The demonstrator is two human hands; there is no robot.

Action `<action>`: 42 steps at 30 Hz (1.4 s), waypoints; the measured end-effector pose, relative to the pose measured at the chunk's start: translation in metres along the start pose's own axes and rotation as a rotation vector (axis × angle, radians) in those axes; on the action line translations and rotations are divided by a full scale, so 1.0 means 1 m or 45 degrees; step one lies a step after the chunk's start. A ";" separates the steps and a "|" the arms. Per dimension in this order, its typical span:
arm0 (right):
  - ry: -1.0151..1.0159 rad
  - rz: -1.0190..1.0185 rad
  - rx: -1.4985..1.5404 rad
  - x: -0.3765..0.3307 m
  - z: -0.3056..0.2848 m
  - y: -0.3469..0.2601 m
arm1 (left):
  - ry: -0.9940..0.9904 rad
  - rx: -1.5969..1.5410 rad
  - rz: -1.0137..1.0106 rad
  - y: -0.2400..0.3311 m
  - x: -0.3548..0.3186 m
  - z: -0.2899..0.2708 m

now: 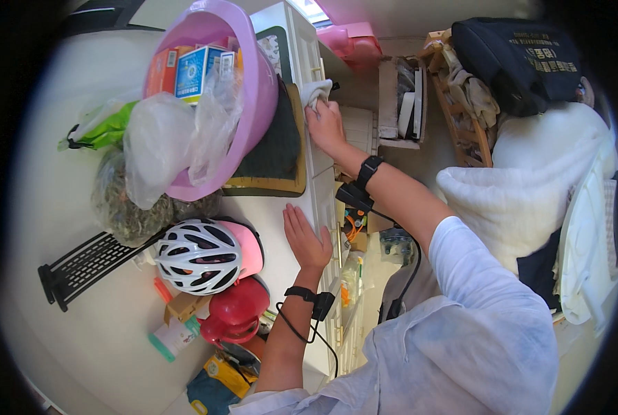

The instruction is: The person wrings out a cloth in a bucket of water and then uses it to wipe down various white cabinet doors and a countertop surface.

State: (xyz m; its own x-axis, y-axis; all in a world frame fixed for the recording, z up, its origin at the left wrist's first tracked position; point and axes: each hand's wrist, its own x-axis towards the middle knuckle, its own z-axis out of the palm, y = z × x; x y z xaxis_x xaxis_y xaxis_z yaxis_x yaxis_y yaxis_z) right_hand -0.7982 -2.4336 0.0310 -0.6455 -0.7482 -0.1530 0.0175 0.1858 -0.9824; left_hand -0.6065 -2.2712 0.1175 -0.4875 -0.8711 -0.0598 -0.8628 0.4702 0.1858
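My right hand is closed on a pale grey-white cloth, pressed against the far edge of a white cabinet. Nearer to me, my left hand lies flat on the cabinet top near its front edge, fingers stretched out and holding nothing. Left of my right hand, a dark green board-like sheet with a tan border rests on the cabinet. Over part of it stands a large pink-purple basin holding boxes and clear plastic bags. A black strap with a small black device sits on each of my wrists.
On the cabinet's left are a white bike helmet, a red rounded appliance and a black perforated rack. To the right stand an open carton, a wooden rack, a black bag and white bedding. Cables hang from my wrists.
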 end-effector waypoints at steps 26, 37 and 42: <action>-0.358 0.450 0.311 0.220 0.002 -0.043 | -0.133 -0.044 -0.017 -0.002 0.004 -0.007; -0.570 1.084 0.925 0.121 -0.002 0.109 | -0.171 -0.041 0.020 0.000 0.007 -0.006; -0.566 1.155 0.796 0.029 -0.001 0.092 | -0.160 -0.024 -0.017 -0.004 -0.001 -0.005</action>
State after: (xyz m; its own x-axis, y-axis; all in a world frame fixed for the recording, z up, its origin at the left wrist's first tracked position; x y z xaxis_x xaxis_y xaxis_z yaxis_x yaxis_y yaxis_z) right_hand -0.8165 -2.4374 -0.0633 0.1144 -0.6821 -0.7223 0.7811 0.5110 -0.3588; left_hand -0.6017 -2.2732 0.1217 -0.4899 -0.8519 -0.1850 -0.8673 0.4547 0.2028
